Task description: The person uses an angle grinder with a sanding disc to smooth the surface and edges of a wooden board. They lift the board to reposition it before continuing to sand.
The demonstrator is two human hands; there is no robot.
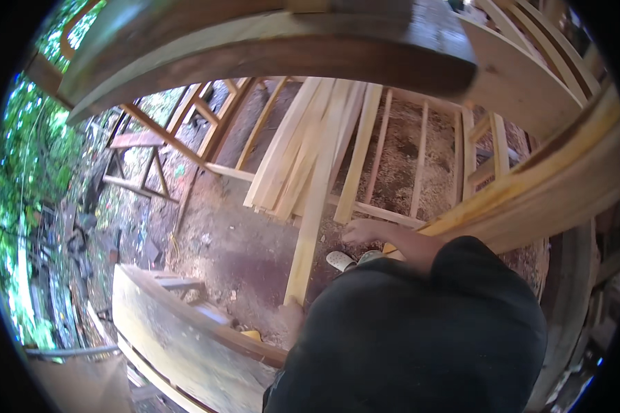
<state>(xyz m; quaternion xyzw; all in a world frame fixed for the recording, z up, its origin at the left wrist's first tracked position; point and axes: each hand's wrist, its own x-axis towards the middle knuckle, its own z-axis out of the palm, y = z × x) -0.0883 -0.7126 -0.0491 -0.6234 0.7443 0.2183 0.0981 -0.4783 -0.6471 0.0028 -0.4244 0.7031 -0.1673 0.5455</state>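
My left hand (291,316) is closed on the near end of a long, pale plank (308,241). That plank slants away from me and lies across a stack of similar planks (289,158). My right hand (359,231) is held out over the ground to the right, its fingers loosely apart and slightly blurred, with nothing seen in it. Close beyond it is the near end of a separate yellowish board (359,162).
A thick dark beam (275,58) crosses the top of the view. Large curved boards stand at the right (551,189) and lower left (186,344). Wooden frame bars (420,158) lie over shavings-covered ground. A trestle (141,162) stands at the left, near green foliage (38,138).
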